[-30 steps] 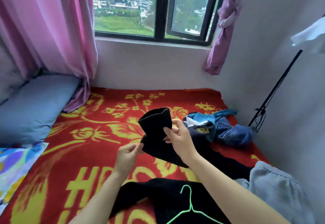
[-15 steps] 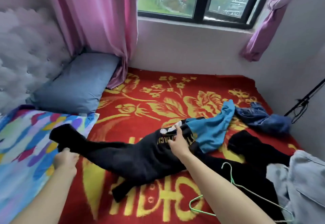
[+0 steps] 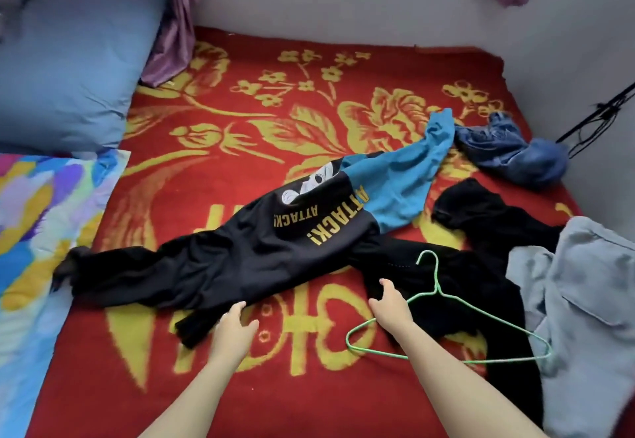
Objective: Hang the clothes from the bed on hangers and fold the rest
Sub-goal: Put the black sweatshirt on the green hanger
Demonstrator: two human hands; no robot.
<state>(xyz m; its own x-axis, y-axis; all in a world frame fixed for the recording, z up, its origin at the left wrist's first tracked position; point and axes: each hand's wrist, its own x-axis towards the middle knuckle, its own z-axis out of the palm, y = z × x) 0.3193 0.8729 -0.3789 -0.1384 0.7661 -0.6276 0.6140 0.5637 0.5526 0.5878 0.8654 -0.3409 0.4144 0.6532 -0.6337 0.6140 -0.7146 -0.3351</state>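
Note:
A black shirt (image 3: 275, 252) with yellow "ATTACK!" lettering and a blue sleeve (image 3: 398, 183) lies spread across the red blanket (image 3: 275, 386). My left hand (image 3: 235, 326) grips its near edge. My right hand (image 3: 390, 305) curls its fingers on the edge of black fabric (image 3: 446, 283) beside a green wire hanger (image 3: 437, 283), which lies on that dark cloth. More clothes sit to the right: a black garment (image 3: 481, 211), blue jeans (image 3: 508, 152) and a pale grey-blue garment (image 3: 591, 300).
A blue pillow (image 3: 68, 59) and a pink curtain (image 3: 175, 25) are at the far left by the wall. A multicoloured quilt (image 3: 34, 231) covers the left edge of the bed. A black stand leg (image 3: 598, 118) leans at the right wall.
My left hand let go of the black sleeve at the left and came to the shirt's near edge. My right hand moved off the lettering to the fabric by the hanger. The view tilted down.

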